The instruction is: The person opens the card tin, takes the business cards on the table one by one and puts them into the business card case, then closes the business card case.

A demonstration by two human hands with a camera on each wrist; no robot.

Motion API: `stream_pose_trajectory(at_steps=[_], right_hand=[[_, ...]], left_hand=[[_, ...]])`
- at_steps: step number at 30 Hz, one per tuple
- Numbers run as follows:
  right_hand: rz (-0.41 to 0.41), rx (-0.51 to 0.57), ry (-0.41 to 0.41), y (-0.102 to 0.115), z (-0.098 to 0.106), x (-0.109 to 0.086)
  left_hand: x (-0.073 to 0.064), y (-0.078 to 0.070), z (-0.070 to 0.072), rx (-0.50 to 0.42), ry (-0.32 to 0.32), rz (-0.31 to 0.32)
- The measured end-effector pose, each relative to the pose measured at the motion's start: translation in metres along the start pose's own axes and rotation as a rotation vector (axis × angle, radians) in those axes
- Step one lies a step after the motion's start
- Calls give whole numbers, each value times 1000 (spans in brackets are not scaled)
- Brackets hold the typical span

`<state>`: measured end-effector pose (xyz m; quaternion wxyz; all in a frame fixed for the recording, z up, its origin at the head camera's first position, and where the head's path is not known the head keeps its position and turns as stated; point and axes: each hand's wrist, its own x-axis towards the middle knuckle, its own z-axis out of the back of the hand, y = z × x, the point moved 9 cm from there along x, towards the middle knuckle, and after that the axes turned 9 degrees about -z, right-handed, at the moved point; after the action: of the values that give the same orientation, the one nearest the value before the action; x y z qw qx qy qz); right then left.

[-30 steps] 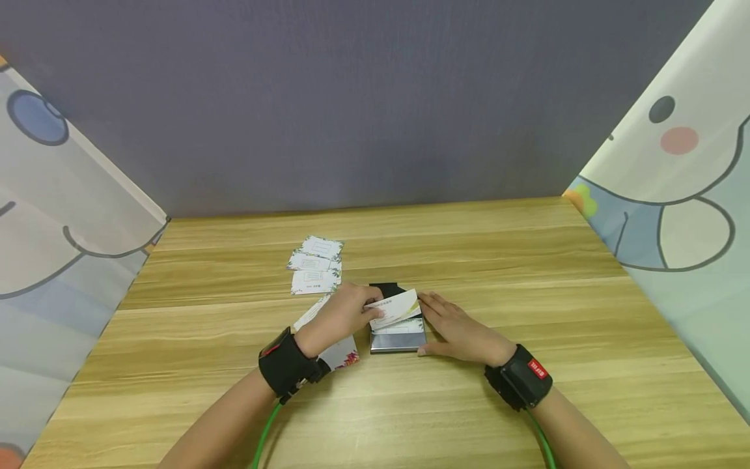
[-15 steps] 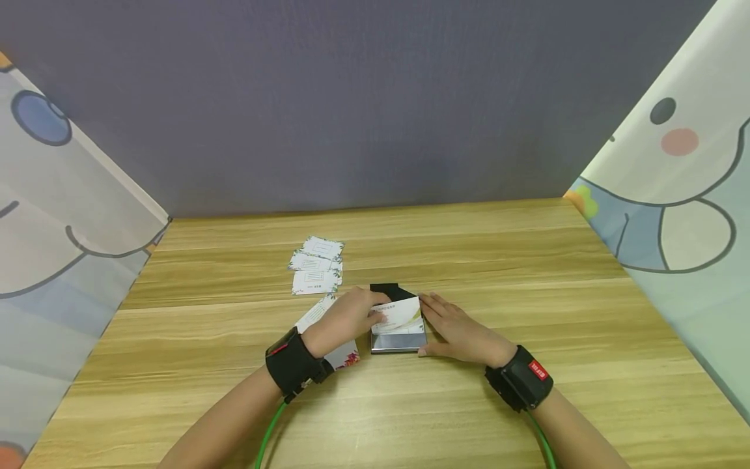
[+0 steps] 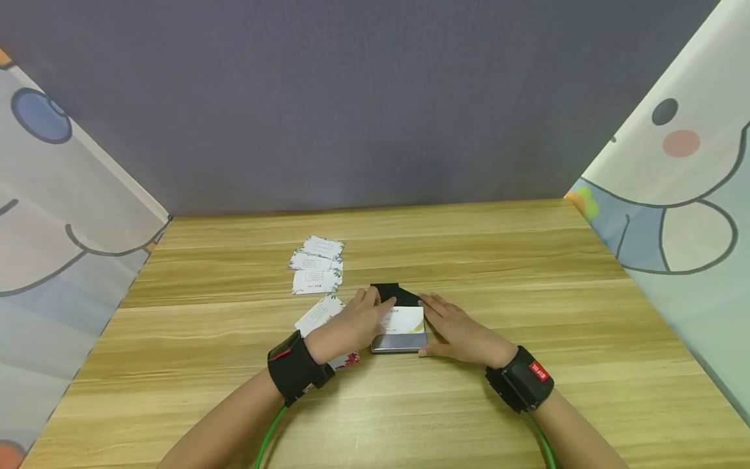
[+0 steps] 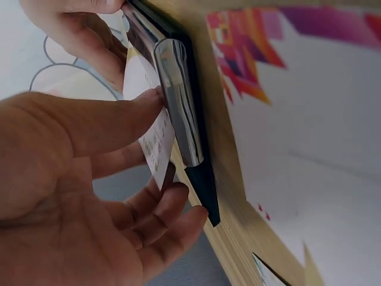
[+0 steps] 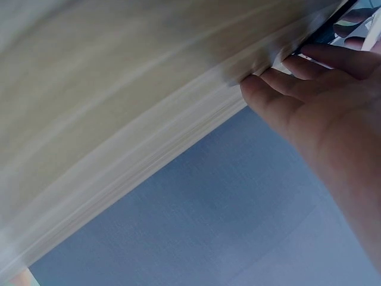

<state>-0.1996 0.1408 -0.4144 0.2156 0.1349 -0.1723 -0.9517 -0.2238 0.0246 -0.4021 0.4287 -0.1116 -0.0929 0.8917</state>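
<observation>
A metal business card case (image 3: 398, 343) with a silver front band and a raised black flap (image 3: 385, 292) lies on the table. A white business card (image 3: 405, 319) with a gold corner lies over its opening, behind the silver band. My left hand (image 3: 354, 324) holds this card at its left end, thumb (image 4: 128, 122) on the near side and fingers curled around the far edge. In the left wrist view, one end of the card stands slightly off the case. My right hand (image 3: 459, 331) rests along the case's right side, fingers straight, thumb at the front corner.
Several white cards (image 3: 315, 281) with leafy corners lie overlapped farther back on the left. More cards (image 3: 316, 314) lie partly hidden under my left forearm, one with a red-purple floral corner (image 4: 247, 50). A grey panel (image 3: 375, 111) stands behind the wooden table (image 3: 527, 260).
The white card has come down from a tilted position to lie nearly level over the case. My left fingers have shifted along its left end; the right hand stays put.
</observation>
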Motion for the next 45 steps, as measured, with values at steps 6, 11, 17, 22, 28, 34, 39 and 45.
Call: stream_pose_trajectory(at_steps=[6, 11, 17, 22, 28, 34, 39, 45], right_hand=[[2, -6, -13, 0, 1, 0], [4, -7, -18, 0, 1, 0], [2, -3, -18, 0, 1, 1], [4, -2, -15, -1, 1, 1], [-4, 0, 1, -2, 0, 1], [-5, 7, -2, -2, -1, 1], [1, 9, -9, -1, 0, 0], [11, 8, -20, 0, 1, 0]], left_hand=[[-4, -7, -3, 76, 30, -64], [-8, -8, -1, 47, -6, -80], [-15, -9, 5, 14, -59, -83], [-20, -11, 8, 2, -74, -89], [-24, -15, 11, -9, -88, -96], [-25, -13, 12, -59, -104, -107], [-33, -2, 22, -105, -191, -95], [-57, 28, 30, -141, -265, 89]])
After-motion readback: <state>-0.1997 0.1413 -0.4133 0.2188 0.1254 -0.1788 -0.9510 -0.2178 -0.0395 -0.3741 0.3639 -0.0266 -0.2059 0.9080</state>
